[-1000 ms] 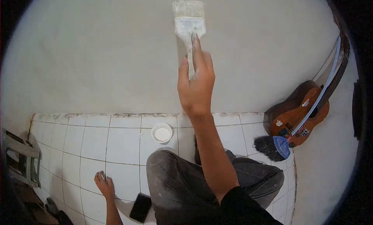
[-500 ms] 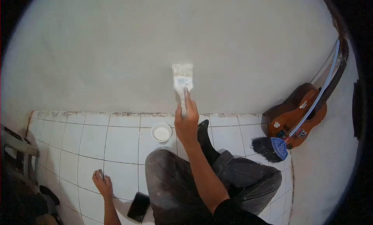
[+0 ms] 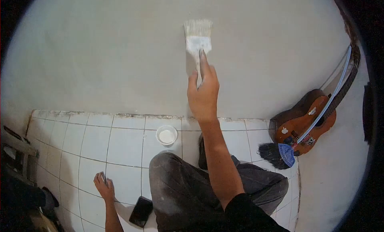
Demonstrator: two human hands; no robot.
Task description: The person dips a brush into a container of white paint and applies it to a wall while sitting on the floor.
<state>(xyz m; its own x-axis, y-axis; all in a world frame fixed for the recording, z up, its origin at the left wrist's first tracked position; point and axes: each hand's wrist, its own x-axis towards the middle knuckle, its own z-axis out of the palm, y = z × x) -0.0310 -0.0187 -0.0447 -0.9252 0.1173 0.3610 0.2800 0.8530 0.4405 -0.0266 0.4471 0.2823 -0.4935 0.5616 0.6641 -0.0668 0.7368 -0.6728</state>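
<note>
Right hand [image 3: 203, 74] pinches the paintbrush [image 3: 199, 42], extending above it; left hand [image 3: 105, 186] near the phone [image 3: 141, 211], grip unclear.

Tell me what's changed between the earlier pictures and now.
The right hand moved the brush down the wall, then back up, ending slightly below where it began. Nothing was taken hold of or let go. The left hand stayed on the floor; the white tub, phone, guitar and broom stayed put.
</note>
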